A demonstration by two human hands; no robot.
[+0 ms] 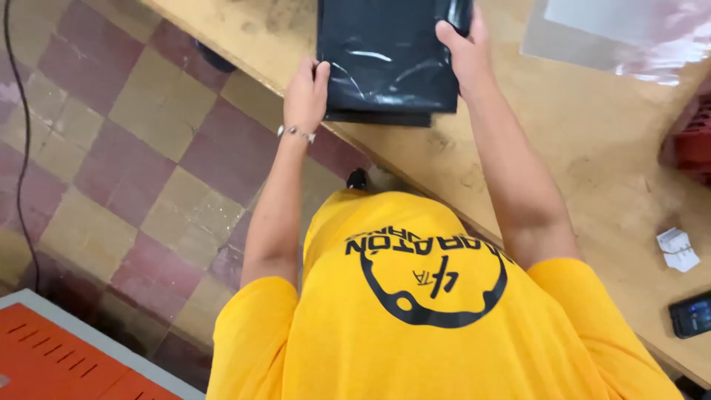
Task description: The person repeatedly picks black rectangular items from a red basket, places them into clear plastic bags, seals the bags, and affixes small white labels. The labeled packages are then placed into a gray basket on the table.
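Black plastic bags (385, 59) gripped by both hands (306, 92), apparently stacked.

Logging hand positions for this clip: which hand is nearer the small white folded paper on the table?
Right. The right hand grips the black bag's edge on the white paper's side; the left hand holds the bag's opposite edge, farther away.

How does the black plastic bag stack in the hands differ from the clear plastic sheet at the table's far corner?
The glossy black plastic bag stack is opaque; the clear plastic sheet shows the wooden table through it. The left hand and right hand grip the stack; the sheet lies untouched. Both rest on the table.
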